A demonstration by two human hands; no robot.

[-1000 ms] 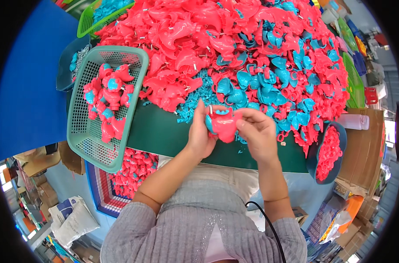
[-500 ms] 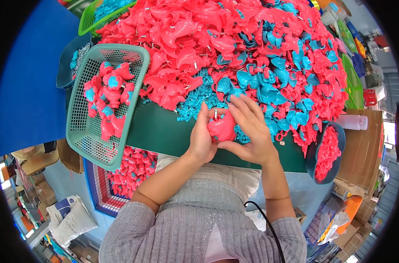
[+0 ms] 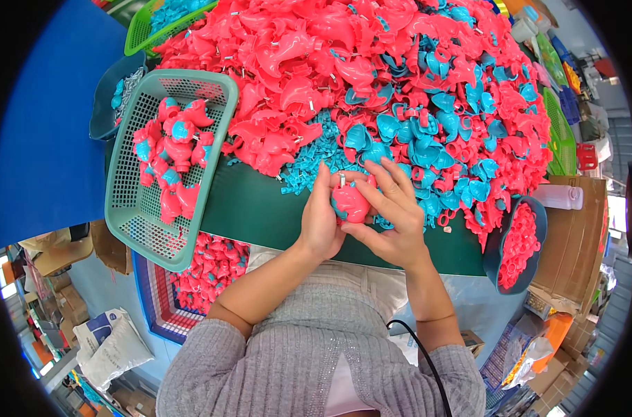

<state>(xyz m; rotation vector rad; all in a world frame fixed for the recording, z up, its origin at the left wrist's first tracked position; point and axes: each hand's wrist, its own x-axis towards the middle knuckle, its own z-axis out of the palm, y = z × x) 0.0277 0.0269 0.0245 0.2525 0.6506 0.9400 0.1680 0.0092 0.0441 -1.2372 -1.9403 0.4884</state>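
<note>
I held one pink plastic piece (image 3: 350,203) in my two hands; one teal basket (image 3: 164,167) and two dark bowls stood nearby.

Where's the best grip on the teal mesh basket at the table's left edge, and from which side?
Take the teal mesh basket by its thick rolled rim, probably the near corner that overhangs the green table edge, coming from below-left. That corner is free of the red pile, and the red-and-blue pieces sit toward its far end. Both hands, left hand and right hand, are busy on a red piece.
</note>
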